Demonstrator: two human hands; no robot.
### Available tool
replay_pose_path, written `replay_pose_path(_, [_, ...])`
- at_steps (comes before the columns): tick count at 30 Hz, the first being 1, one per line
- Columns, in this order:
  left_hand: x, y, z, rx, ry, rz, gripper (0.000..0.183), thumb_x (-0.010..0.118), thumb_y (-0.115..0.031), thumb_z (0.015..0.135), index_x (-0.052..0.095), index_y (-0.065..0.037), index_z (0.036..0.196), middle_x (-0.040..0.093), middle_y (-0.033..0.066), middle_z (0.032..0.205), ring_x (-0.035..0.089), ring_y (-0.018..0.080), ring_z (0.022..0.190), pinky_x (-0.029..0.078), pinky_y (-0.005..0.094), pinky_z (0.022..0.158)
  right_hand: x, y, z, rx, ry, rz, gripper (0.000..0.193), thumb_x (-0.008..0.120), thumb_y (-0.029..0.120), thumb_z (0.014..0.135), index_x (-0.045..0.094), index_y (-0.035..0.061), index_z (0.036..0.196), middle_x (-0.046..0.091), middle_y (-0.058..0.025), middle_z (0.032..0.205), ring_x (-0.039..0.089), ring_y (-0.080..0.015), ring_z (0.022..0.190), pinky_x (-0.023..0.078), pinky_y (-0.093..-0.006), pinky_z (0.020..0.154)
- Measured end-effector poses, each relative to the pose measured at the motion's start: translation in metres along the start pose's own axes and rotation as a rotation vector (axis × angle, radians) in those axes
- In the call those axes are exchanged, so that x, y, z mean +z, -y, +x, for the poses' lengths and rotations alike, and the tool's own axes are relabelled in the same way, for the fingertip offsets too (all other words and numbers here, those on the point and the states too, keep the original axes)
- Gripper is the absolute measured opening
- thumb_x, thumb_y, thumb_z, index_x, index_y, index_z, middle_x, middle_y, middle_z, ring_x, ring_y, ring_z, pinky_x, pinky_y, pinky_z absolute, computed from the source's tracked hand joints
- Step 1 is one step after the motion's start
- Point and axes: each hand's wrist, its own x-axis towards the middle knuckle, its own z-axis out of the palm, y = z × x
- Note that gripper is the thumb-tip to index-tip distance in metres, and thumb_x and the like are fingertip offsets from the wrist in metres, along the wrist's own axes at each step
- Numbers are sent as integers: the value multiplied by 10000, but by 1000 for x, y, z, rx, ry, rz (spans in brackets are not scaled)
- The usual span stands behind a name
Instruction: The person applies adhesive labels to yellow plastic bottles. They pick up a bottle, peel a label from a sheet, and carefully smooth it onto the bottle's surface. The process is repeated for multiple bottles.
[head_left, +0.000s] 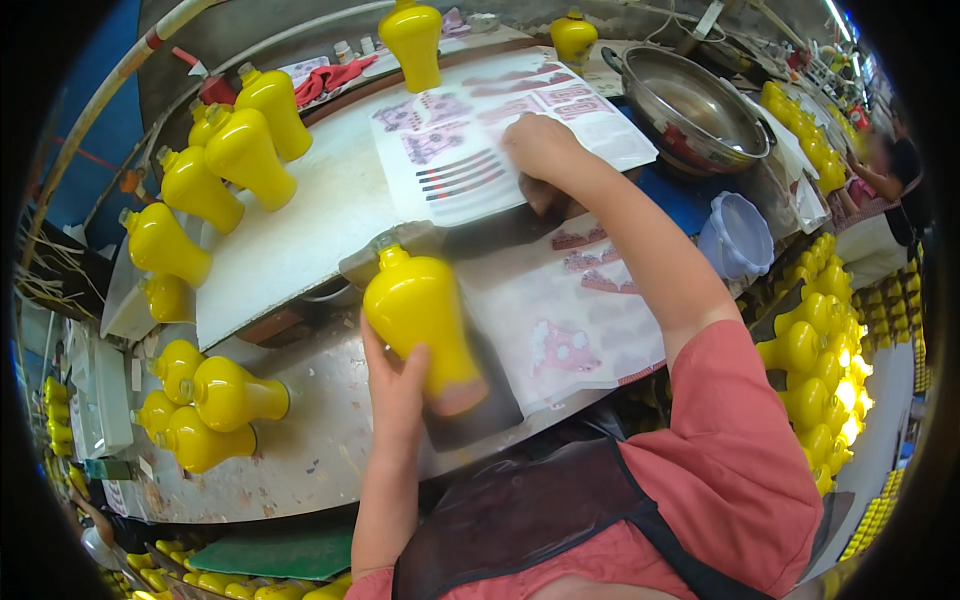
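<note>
A glossy yellow bottle (pixel 415 310) with broad shoulders and a short narrow neck tilts over the near workbench. My left hand (pixel 398 385) is wrapped round its left side, thumb toward me. A blurred pinkish patch shows near the bottle's base. Farther off, my right hand (pixel 545 150) rests with curled fingers on a white sheet of printed decals (pixel 455 170), marked with dark stripes and pink patterns. Its fingertips are mostly hidden, so anything pinched there cannot be made out. A second decal sheet (pixel 560 340) lies nearer, below my right forearm.
Several yellow bottles (pixel 245 155) line the raised white board (pixel 330 190) at left; others (pixel 235 390) lie on the bench below. A metal basin (pixel 695 105) stands at back right, near a pale blue bucket (pixel 735 235). More bottles (pixel 810 350) crowd the right; a person (pixel 880 180) stands beyond.
</note>
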Motion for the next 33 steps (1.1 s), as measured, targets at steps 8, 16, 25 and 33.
replay_pose_path(8, [-9, 11, 0, -92, 24, 7, 698, 605, -40, 905, 369, -12, 1561, 533, 140, 1462, 513, 257, 1363, 385, 394, 1159, -37, -1, -68, -6, 240, -259, 282, 617, 86, 876, 695, 76, 1147, 713, -191, 944, 716, -381, 908, 568, -479, 789])
replay_pose_path(16, [-7, 5, 1, -79, 28, 122, 672, 591, -41, 923, 376, -21, 1560, 543, 138, 1449, 535, 256, 1339, 417, 380, 1132, -18, 4, -100, -35, -129, -27, 419, 697, 148, 895, 604, 50, 1292, 647, -220, 1096, 676, -415, 960, 549, -495, 840])
replay_pose_path(25, [-2, -1, -2, 5, 10, -41, 733, 567, -139, 1028, 197, -63, 1656, 422, 128, 1577, 446, 252, 1428, 356, 378, 1183, -17, -16, -116, -186, -340, 201, 118, 723, 154, 922, 792, 77, 979, 760, -103, 838, 735, -215, 731, 549, -307, 646])
replay_pose_path(33, [-4, -9, 2, -51, 93, -120, 847, 742, -156, 912, 287, -47, 1618, 516, 121, 1496, 488, 245, 1397, 371, 403, 1182, -80, 57, -98, 235, 455, 1162, 259, 713, 228, 967, 768, -3, 1069, 736, -18, 810, 520, -25, 454, 388, -172, 407])
